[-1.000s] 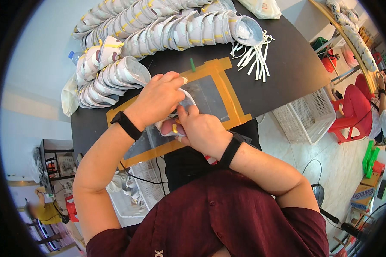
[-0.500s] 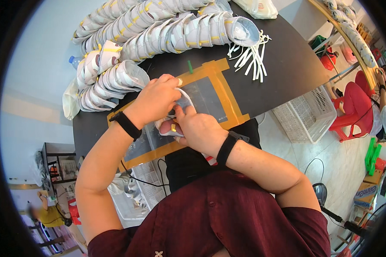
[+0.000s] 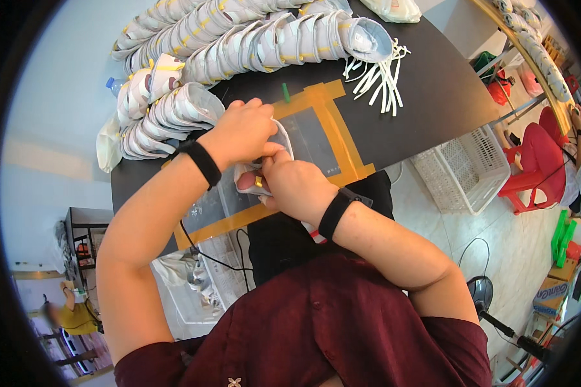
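Between my hands is a pale grey-white shoe upper (image 3: 283, 137), held above a taped-down clear sheet (image 3: 310, 140) at the table's near edge. Fingers of my left hand (image 3: 242, 134) are closed on its far edge, knuckles up. My right hand (image 3: 301, 185) grips the near side, and its fingertips meet those of the left in the middle. A small yellow tab (image 3: 259, 182) shows on the near part of the upper. Both hands cover much of the piece, so what the fingertips pinch inside it is hidden.
Nested rows of shoe uppers (image 3: 271, 48) fill the far left of the black table (image 3: 432, 84). White strips (image 3: 381, 84) hang by the row's end. A green peg-like piece (image 3: 286, 92) stands by the orange tape. White crates (image 3: 461, 171) sit on the floor; another person works at right.
My left hand and wrist have shifted slightly up and right, with the elbow swung outward. Both hands stay on the shoe upper, their fingertips now closer together.
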Demonstrator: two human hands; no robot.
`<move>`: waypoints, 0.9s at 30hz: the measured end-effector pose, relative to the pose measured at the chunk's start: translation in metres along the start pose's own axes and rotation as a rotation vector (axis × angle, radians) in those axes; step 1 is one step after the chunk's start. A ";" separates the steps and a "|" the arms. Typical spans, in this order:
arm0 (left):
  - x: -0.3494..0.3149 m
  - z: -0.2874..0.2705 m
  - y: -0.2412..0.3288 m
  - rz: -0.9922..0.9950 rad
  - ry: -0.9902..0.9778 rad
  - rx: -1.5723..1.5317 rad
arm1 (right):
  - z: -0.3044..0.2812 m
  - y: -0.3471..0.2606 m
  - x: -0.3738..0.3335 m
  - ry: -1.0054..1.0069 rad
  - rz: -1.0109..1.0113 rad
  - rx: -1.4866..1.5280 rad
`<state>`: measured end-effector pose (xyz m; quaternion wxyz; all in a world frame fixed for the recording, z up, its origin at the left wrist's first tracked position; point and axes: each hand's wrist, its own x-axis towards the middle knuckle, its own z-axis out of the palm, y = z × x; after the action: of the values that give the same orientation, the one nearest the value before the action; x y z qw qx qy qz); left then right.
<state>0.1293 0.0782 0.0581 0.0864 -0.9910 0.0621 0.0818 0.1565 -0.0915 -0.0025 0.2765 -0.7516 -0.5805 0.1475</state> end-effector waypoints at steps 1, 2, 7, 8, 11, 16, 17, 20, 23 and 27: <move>0.000 0.000 0.000 -0.003 -0.004 0.002 | 0.002 0.001 0.001 0.017 -0.008 0.014; -0.001 0.000 0.001 0.022 -0.015 0.013 | 0.004 0.000 -0.001 0.017 -0.010 0.019; 0.002 -0.001 0.004 0.063 -0.059 0.076 | -0.007 -0.009 0.000 -0.099 0.082 0.023; 0.003 0.002 0.003 0.075 -0.043 0.086 | -0.004 -0.008 0.000 -0.097 0.082 0.028; 0.002 0.002 0.000 0.116 -0.006 0.062 | 0.006 -0.003 -0.003 0.017 0.064 0.053; -0.011 0.005 -0.003 0.158 0.121 -0.013 | 0.007 -0.008 -0.003 0.040 0.081 -0.003; -0.012 0.004 -0.003 0.111 0.085 -0.035 | 0.008 -0.007 -0.002 0.038 0.086 -0.001; -0.007 -0.002 0.001 0.066 0.032 -0.062 | 0.010 -0.003 -0.001 0.046 0.026 -0.006; -0.005 -0.009 0.003 0.045 -0.017 -0.066 | 0.020 0.001 0.001 0.048 0.071 0.044; -0.003 -0.004 -0.001 0.045 -0.058 -0.042 | 0.020 -0.001 -0.001 0.115 -0.008 -0.098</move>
<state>0.1272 0.0783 0.0629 0.0654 -0.9881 0.0799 0.1139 0.1445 -0.0873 -0.0174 0.2732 -0.7690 -0.5732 0.0743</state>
